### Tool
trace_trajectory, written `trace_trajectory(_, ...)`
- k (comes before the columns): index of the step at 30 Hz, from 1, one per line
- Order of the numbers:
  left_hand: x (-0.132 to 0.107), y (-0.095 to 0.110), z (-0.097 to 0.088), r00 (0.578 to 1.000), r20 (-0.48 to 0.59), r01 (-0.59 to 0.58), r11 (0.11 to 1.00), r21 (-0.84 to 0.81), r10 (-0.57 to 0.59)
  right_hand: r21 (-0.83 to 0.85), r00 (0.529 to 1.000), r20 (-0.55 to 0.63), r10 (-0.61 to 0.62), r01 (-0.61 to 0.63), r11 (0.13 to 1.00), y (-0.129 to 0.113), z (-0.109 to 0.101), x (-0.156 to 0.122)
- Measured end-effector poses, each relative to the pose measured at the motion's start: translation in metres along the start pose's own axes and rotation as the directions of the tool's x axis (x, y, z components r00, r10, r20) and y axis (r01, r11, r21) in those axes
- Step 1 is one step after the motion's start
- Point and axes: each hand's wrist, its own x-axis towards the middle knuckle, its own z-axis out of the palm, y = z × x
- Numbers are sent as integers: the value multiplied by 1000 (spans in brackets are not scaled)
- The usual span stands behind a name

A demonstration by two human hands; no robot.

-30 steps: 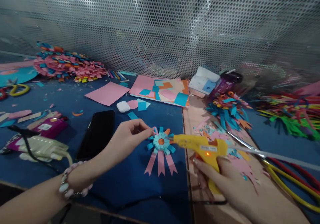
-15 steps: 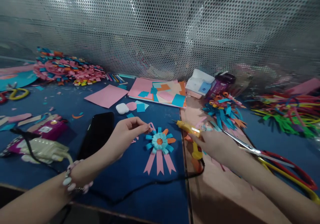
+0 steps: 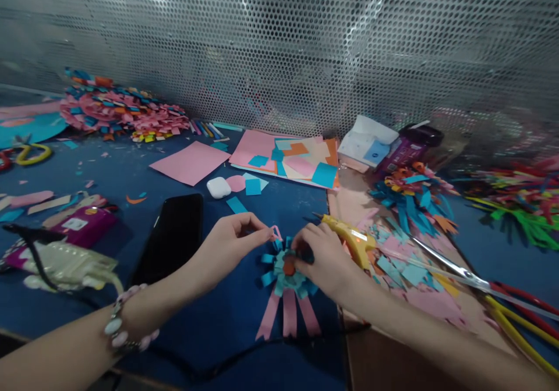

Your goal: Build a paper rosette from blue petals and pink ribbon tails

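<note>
My left hand (image 3: pixel 229 242) pinches a small folded strip of pink paper (image 3: pixel 276 233) between thumb and forefinger, just above a paper rosette (image 3: pixel 282 276). The rosette has light-blue layers, blue loops round the edge, an orange centre and pink ribbon tails hanging towards me. Over its upper right side, my right hand (image 3: pixel 329 263) has thumb and fingers curled onto it, hiding part of the petals. Behind my right hand a yellow glue gun (image 3: pixel 349 235) lies on its side, its nozzle pointing left.
A black phone (image 3: pixel 172 234) and white earbud case (image 3: pixel 218 188) lie left of the rosette. Red- and yellow-handled scissors (image 3: pixel 467 277) lie right, among paper scraps (image 3: pixel 414 274). Behind are stacked paper sheets (image 3: pixel 253 146) and a paper-flower heap (image 3: pixel 126 112). A dark cable (image 3: pixel 218 370) crosses the front.
My right hand has let go of the glue gun, leaving it on the table, and moved left onto the rosette. The rosette sits lower in view. My left hand keeps the pink strip.
</note>
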Motion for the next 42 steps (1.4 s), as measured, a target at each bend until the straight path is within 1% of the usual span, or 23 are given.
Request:
trace_trajectory(2, 0, -1, 1, 1000, 12, -5, 998, -58, 5, 30, 1000, -16, 11, -10, 999, -3, -2, -6)
trace_trajectory(3, 0, -2, 1, 999, 25, -20, 994, -103, 23, 52, 999, -45, 4, -2, 999, -4, -4, -10)
trace_trajectory(5, -1, -3, 1, 995, 64, -63, 980, -191, 76, 86, 989, -146, -34, 47, 995, -7, -7, -19)
trace_trajectory(8, -5, -2, 2, 975, 186, -70, 959, -274, 124, 67, 947, -308, -97, 123, 990, -11, -9, -34)
trace_trajectory(10, -9, -1, 3, 955, 266, -41, 944, -328, 134, 39, 934, -338, -120, 141, 989, -13, -10, -42)
trace_trajectory(13, -14, 2, 5, 939, 310, -20, 924, -381, 148, 66, 938, -316, -144, 173, 983, -16, -10, -49)
trace_trajectory(16, -15, 3, 5, 925, 344, -17, 923, -384, 160, 128, 947, -292, -136, 180, 975, -16, -10, -52)
trace_trajectory(18, -15, 4, 5, 923, 351, -13, 926, -377, 156, 147, 949, -288, -131, 178, 973, -15, -10, -52)
trace_trajectory(21, -15, 5, 5, 927, 349, -2, 932, -363, 138, 145, 951, -277, -138, 183, 972, -13, -10, -54)
trace_trajectory(23, -14, 5, 4, 922, 363, -1, 934, -356, 139, 135, 952, -268, -145, 187, 973, -13, -9, -56)
trace_trajectory(26, -15, 6, 4, 916, 375, -11, 941, -338, 145, 146, 953, -261, -152, 195, 970, -13, -8, -57)
trace_trajectory(29, -17, 8, 3, 919, 367, -29, 953, -302, 144, 164, 954, -262, -148, 195, 967, -13, -6, -57)
trace_trajectory(35, -19, 9, 1, 910, 384, -49, 960, -276, 156, 127, 955, -249, -161, 198, 972, -14, -6, -55)
trace_trajectory(38, -18, 6, 1, 911, 372, -91, 968, -234, 175, 112, 940, -285, -189, 228, 967, -14, -7, -54)
trace_trajectory(42, -16, 3, 2, 909, 331, -221, 966, -133, 254, 136, 936, -292, -197, 244, 960, -14, -8, -52)
